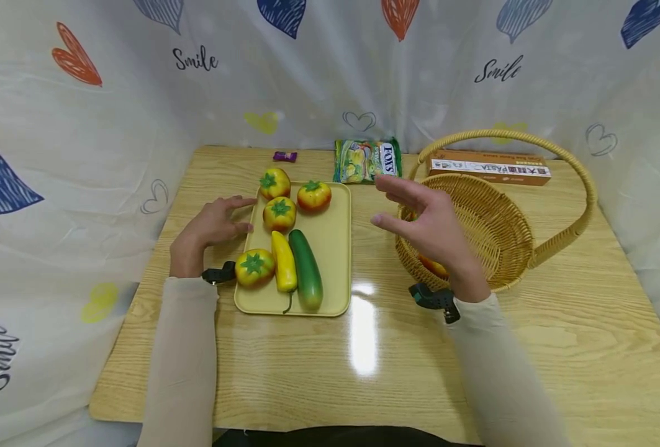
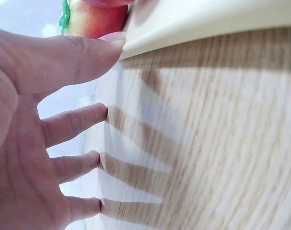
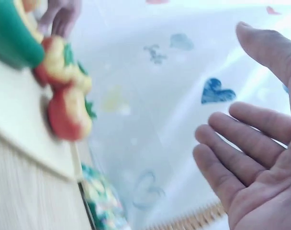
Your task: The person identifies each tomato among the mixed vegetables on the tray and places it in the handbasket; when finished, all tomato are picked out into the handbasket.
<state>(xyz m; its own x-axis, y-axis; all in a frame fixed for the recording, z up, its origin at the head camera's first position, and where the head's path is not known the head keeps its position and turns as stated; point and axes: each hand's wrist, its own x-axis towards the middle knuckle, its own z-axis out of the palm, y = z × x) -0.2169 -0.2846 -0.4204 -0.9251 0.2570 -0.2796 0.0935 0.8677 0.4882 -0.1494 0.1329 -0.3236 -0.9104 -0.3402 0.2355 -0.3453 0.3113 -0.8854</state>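
My left hand (image 1: 212, 223) is at the left edge of a cream tray (image 1: 336, 248), fingers spread. In the left wrist view its thumb (image 2: 83, 55) lies along the tray's rim and its fingertips point down at the table. On the tray are several yellow-red persimmons (image 1: 254, 268), a yellow pepper (image 1: 285, 264) and a green cucumber-like vegetable (image 1: 306, 273). My right hand (image 1: 433, 220), holding nothing, hovers over the left side of a wicker basket (image 1: 488, 217), thumb apart from the straight fingers. Inside the basket, partly hidden behind that hand, shows an orange-red fruit (image 1: 433, 267).
The basket's tall handle (image 1: 578, 186) arches up on the right. Behind stand a pasta box (image 1: 488, 169), a green Fox's candy bag (image 1: 366, 161) and a small purple wrapped sweet (image 1: 285, 156). A printed curtain (image 1: 318, 81) hangs along the table's back edge.
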